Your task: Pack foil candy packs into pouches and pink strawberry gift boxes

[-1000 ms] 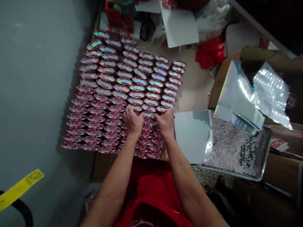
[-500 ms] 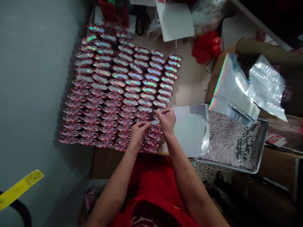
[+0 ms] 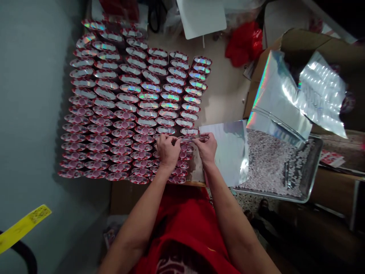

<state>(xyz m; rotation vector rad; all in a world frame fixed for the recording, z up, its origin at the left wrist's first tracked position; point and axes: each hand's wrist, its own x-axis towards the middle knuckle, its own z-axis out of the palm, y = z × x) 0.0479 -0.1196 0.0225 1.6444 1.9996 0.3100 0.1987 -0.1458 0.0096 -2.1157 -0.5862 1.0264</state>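
Observation:
Rows of small red-and-white open boxes (image 3: pixel 125 110) stand packed together on the table; the far ones hold shiny holographic inserts, the near ones show pink insides. My left hand (image 3: pixel 168 150) and my right hand (image 3: pixel 207 146) meet over the near right corner of the rows, pinching a small silvery strip (image 3: pixel 186 139) between their fingertips just above a box. A holographic foil sheet (image 3: pixel 230 152) lies right beside my right hand.
A metal tray (image 3: pixel 310 182) of small pale pieces sits at the right, with foil sheets (image 3: pixel 285 102) leaning from a cardboard box (image 3: pixel 319 45). A red bag (image 3: pixel 242 42) and white card (image 3: pixel 199 17) lie at the back. A grey wall (image 3: pixel 31 95) bounds the left.
My hands lifted from the boxes, took the small silvery strip by the foil sheet, and have come back down together over the near right boxes. The camera view shifted slightly.

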